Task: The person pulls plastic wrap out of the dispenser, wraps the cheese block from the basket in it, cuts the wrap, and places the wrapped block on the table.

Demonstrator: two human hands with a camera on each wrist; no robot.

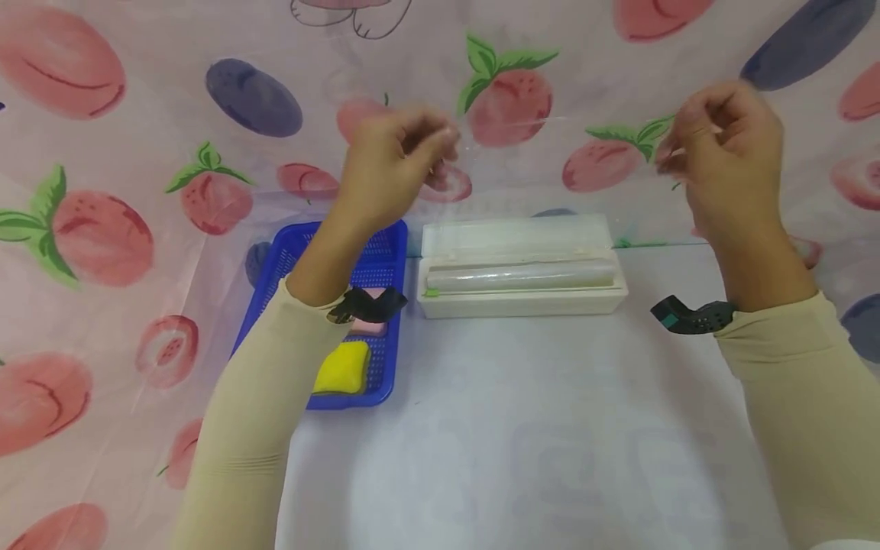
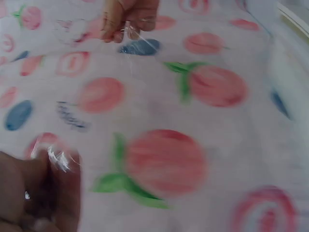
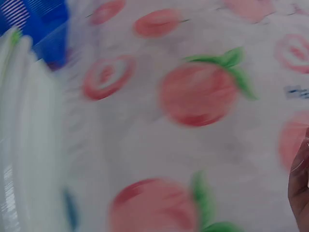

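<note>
Head: left hand (image 1: 395,168) and right hand (image 1: 736,153), each in a closed, pinching grip, hold clear film (image 1: 550,121) between them — beyond the white box (image 1: 522,307). Left wrist: film glints at both hands. Right wrist: fingers (image 3: 300,183) at the edge — grip hard to tell.

Room is left in front; obstacles are ranged behind.
Passage is allowed over the near white tabletop (image 1: 522,443), between the left forearm (image 1: 247,420) and right forearm (image 1: 800,382). Beyond, a low reach is blocked by the open white box (image 1: 516,305) and, just left, the blue basket (image 1: 388,374). The left hand (image 1: 395,164) and right hand (image 1: 739,153) are linked by clear film (image 2: 62,159).
</note>
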